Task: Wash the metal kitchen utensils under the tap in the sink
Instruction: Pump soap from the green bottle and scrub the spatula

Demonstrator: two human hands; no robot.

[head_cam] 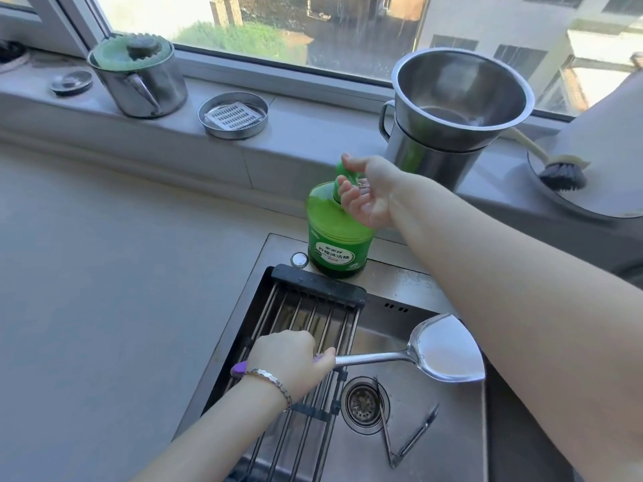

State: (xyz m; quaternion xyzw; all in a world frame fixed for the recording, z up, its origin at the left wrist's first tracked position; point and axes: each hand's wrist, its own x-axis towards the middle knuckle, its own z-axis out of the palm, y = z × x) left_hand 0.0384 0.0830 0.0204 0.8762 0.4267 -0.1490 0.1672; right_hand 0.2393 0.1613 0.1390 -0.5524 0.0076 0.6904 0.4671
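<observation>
At the kitchen sink (452, 429), your left hand (290, 360) is wrapped in a closed fist round the handle of the metal spatula (449, 353). It holds the broad blade level above the basin, over the drain (363, 401). Your right hand (368, 189) reaches to the green soap bottle (335, 245) on the sink's back ledge, thumb on top of the pump and fingers curled beneath the spout. Whether any soap lies in those fingers is hard to tell, since something glints there but blurs. A pair of tongs (385, 422) lies unwashed on the basin floor beside the drain, and a black-framed drying rack (306, 318) spans the left half. The risks begin at the bottle: it stands just behind the rack's end bar with nothing steadying its base, so a hard off-centre press could tip it into the basin. The blade is well apart from the spout, so soap would land in your palm, and slick fingers make a poor grip. Held far back on the handle, the spatula could dip and strike the tongs. No tap shows in the frame.
</observation>
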